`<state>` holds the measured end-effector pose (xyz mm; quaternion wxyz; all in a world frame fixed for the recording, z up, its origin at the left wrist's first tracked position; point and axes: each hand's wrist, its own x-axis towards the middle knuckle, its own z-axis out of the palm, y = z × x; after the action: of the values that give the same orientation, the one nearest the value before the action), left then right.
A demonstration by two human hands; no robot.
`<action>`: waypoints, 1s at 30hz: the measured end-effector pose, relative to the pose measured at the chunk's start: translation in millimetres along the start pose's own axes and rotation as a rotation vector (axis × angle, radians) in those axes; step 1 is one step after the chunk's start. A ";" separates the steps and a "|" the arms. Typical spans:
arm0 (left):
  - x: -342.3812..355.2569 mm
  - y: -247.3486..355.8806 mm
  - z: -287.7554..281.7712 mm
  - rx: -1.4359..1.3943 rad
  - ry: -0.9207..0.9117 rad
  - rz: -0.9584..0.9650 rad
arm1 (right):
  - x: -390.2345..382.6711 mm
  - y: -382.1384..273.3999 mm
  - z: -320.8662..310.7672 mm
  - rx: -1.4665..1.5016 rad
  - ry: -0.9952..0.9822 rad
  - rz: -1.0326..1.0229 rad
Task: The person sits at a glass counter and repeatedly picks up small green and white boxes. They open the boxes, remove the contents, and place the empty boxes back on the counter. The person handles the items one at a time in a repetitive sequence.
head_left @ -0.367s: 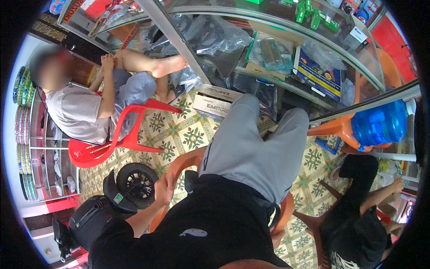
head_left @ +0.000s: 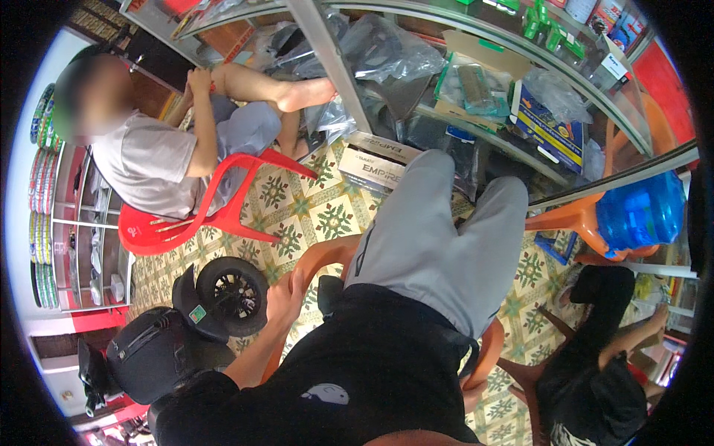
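Note:
Seated in an orange plastic chair, I look down at my grey-trousered legs and black top. My left hand is closed on the chair's left armrest, beside a black wheel with a black fender and bag-like part. My right hand, mostly hidden by my body, is at the right armrest; its fingers are too hidden to read. A white cardboard box lies on the patterned tile floor by my knees.
A glass display counter holds bags and boxes. At left, a person sits on a red chair near shelves of tyres. At right are a blue water jug on an orange chair and another person in black.
The view has shifted slightly, so most of the scene sits a little higher and further right in the picture. My left hand is still on the armrest.

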<state>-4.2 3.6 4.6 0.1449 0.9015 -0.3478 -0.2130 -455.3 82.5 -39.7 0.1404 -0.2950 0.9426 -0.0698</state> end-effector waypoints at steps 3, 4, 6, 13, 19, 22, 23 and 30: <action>-1.6 -0.2 -0.7 -0.017 0.003 -0.009 | -7.5 -28.2 -16.1 -0.007 0.043 -0.083; -0.4 0.7 -0.4 -0.018 -0.002 -0.003 | -8.6 -34.0 -20.7 0.003 0.043 -0.088; 0.8 1.3 -0.2 0.003 0.004 0.019 | -10.0 -36.3 -24.7 0.020 0.050 -0.099; 1.8 -15.5 6.9 -0.044 0.033 0.115 | -1.2 -39.1 -33.6 0.109 0.016 -0.244; 13.2 -7.6 9.1 -0.053 0.017 0.174 | 14.3 -34.9 -27.3 0.455 -0.139 -0.171; 9.4 -3.9 7.2 -0.052 0.022 0.133 | 26.5 -33.9 -14.2 0.617 -0.172 -0.182; 9.9 0.7 6.4 -0.057 0.018 0.100 | 21.9 -42.6 -26.9 0.716 -0.234 -0.163; 34.3 -10.1 8.1 -0.045 0.007 0.304 | 41.3 -23.1 -12.5 0.877 -0.387 -0.227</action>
<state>20.4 -13.7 -16.3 0.1970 0.8356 -0.4750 -0.1933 -479.2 40.5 -32.1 0.4156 -0.3163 0.7430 -0.4186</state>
